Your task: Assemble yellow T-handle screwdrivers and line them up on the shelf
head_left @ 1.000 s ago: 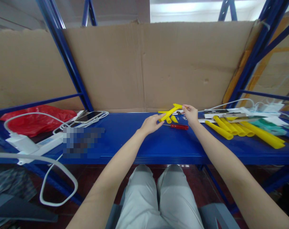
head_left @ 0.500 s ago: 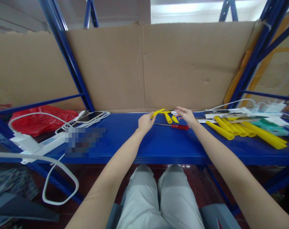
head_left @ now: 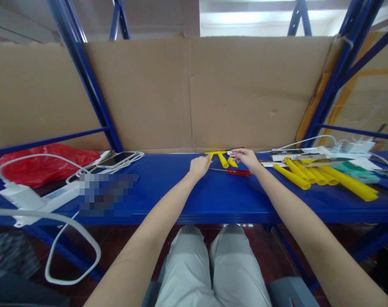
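Near the table's back edge (head_left: 168, 157), the left hand (head_left: 199, 166) touches a yellow piece (head_left: 210, 156).

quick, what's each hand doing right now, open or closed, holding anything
Left hand: curled at a yellow piece; whether it grips cannot be told.
Right hand: partly open, near a small yellow offcut; contact unclear.

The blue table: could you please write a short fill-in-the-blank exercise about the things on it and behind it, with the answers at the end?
1. The left hand touches a piece coloured ____.
2. The screwdriver has a ____ handle.
3. The phone lies to the ____ of both hands.
4. Behind the table stands a panel made of ____.

Missing words: yellow; red; left; cardboard.
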The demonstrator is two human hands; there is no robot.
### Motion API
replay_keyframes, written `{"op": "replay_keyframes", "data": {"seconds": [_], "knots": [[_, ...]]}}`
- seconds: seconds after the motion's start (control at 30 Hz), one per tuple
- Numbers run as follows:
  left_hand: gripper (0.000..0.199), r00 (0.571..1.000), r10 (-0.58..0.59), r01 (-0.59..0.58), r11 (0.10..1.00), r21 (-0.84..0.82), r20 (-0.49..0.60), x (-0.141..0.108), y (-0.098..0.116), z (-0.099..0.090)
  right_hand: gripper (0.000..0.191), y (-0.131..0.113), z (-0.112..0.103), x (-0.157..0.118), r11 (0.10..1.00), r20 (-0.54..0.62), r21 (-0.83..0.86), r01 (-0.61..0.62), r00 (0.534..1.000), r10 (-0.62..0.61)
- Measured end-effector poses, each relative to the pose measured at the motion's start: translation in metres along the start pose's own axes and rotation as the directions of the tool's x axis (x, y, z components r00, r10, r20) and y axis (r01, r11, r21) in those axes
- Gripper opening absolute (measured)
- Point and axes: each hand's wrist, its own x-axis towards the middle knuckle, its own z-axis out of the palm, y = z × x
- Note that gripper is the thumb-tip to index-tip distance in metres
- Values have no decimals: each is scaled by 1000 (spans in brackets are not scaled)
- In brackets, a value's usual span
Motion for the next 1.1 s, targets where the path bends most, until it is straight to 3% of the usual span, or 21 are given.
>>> {"op": "replay_keyframes", "data": {"seconds": [0.2,0.3,0.43,0.53,0.77,1.1], "knots": [[41,998,49,-51,997,57,35,6,8,-1,20,4,-1,2,996,39,-69,48,998,-46],[40,998,57,-59,997,53,30,9,15,-3,21,9,-1,5,979,83,-183,93,993,-79],[38,998,63,-64,998,25,30,13,25,-10,23,10,0,2,855,265,-464,232,957,-116],[38,997,73,-73,997,8,27,14,33,-10,29,9,0,-4,756,371,-575,312,924,-99],[36,994,68,-65,997,-39,87,12,42,5,38,8,0,-6,670,418,-658,344,907,-56],[43,985,48,-21,987,-160,168,8,33,10,42,6,1,-6,645,421,-683,343,906,-35]]}}
